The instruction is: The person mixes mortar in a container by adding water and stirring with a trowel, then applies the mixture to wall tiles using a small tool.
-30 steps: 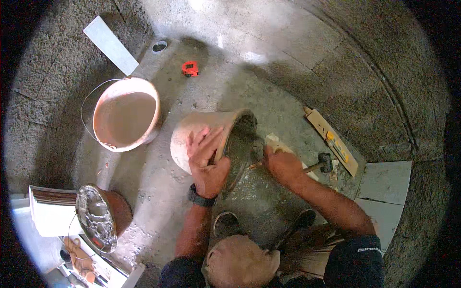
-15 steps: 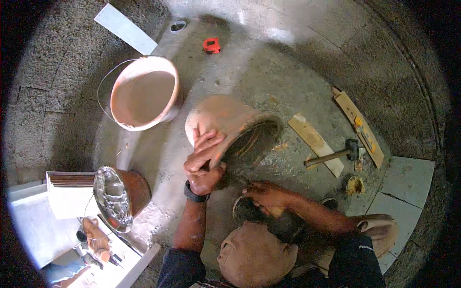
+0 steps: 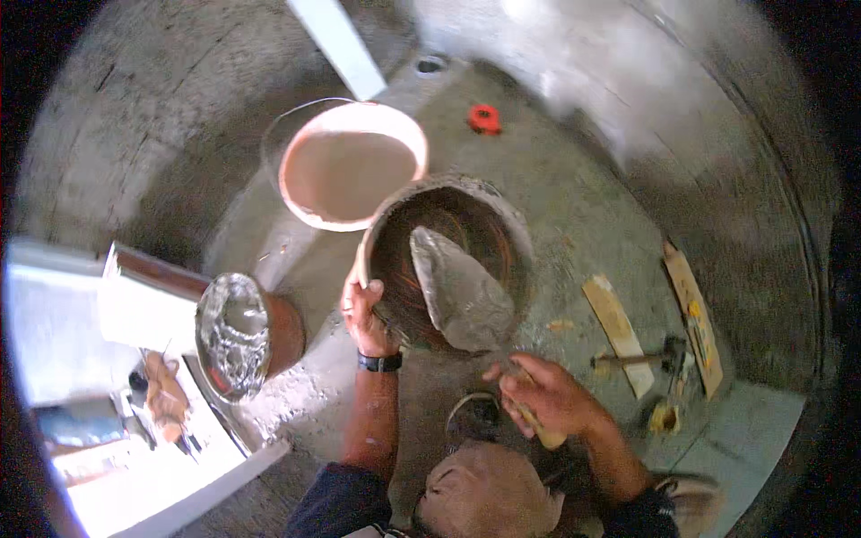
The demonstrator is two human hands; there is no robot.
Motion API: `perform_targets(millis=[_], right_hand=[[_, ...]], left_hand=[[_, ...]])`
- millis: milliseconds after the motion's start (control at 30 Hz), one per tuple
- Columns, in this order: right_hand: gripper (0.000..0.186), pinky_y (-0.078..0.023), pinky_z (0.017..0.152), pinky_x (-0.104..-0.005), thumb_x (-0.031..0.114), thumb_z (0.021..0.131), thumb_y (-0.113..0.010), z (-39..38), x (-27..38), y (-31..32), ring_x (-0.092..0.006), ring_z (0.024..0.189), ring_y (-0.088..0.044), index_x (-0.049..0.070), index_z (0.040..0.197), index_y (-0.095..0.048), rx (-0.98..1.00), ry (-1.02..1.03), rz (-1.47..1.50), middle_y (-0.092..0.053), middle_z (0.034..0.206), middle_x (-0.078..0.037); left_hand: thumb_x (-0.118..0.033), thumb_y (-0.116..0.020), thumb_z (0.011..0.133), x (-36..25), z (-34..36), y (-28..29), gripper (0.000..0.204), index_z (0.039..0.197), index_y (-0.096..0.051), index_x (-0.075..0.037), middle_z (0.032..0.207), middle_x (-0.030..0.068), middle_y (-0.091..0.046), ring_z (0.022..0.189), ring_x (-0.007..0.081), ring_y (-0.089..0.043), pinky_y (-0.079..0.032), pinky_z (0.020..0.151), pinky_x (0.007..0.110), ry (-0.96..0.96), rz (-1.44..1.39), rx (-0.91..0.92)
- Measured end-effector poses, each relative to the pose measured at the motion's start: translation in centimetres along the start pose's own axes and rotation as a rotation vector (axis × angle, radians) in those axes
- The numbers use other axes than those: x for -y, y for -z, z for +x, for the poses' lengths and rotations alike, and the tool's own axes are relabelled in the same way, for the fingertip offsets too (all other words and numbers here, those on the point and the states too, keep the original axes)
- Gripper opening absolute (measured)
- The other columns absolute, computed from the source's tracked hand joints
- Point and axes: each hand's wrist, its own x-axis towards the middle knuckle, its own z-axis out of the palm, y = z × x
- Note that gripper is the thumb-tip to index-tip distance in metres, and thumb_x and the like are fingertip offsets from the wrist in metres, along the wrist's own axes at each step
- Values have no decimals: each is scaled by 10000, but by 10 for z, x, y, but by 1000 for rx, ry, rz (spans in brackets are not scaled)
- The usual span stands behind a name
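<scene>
A dirty bucket (image 3: 521, 231) stands with its open mouth facing up, its inside coated dark and streaked. My left hand (image 3: 366, 316) grips its left rim, the thumb over the edge. In my right hand (image 3: 549, 394) is a trowel with a wooden handle; my fingers close round the handle. Its wide grey blade (image 3: 462, 291), smeared with mortar, lies over the bucket's mouth. I cannot tell whether the blade touches the bucket's inside.
Behind on the left is a bucket of murky liquid (image 3: 350, 175). A mortar-crusted bucket (image 3: 285, 336) stands left, by stacked tiles (image 3: 148, 309). At right lie a hammer (image 3: 671, 355), wooden strips (image 3: 617, 323) and tiles (image 3: 753, 439). A red tape measure (image 3: 484, 119) rests farther back.
The bucket has tipped from lying sideways to mouth up. My right hand has brought the trowel up over it from low by my foot. The whole view has shifted.
</scene>
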Motion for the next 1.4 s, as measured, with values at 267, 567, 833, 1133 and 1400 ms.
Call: perform_targets(millis=[267, 567, 833, 1133, 1400], right_hand=[[403, -469, 631, -351, 203, 902, -541, 70, 35, -94, -225, 663, -572, 8, 1247, -469, 149, 622, -675, -577, 829, -85], [248, -536, 544, -402, 185, 853, -563, 243, -49, -208, -301, 720, -667, 55, 1046, -476, -138, 931, -1511, -581, 820, -174], [226, -521, 461, -425, 126, 855, -502, 169, -50, -174, -322, 582, -646, 53, 1061, -445, -191, 745, -1614, -581, 799, -183], [456, -506, 723, -448, 295, 904, -580, 0, 20, -35, -398, 826, -636, 10, 1246, -482, 57, 347, -1054, -626, 1032, -245], [288, -477, 535, -296, 265, 929, -577, -55, -10, 38, -121, 642, -536, 41, 1083, -482, -346, -131, -136, -539, 798, -42]], left_hand=[[-203, -528, 921, 14, -49, 1, 432, 1313, -491, -25, 1194, 69, -597, 1064, 185, -572, -451, 933, 324, 368, -555, -392], [-166, -527, 901, 17, -54, -16, 519, 1380, -425, 4, 1258, 73, -561, 1099, 170, -545, -410, 968, 309, 325, -511, -90], [-157, -590, 876, 60, -68, -20, 442, 1288, -529, -8, 1108, 38, -621, 937, 125, -584, -463, 831, 272, 356, -369, -200], [-172, -535, 893, 59, -56, -14, 475, 1332, -488, 4, 1200, 67, -577, 1022, 149, -552, -441, 898, 296, 225, -234, -22], [-167, -546, 717, 19, -15, -29, 733, 1376, -380, 105, 1373, 174, -476, 1262, 268, -461, -326, 1089, 377, 195, -139, 227]])
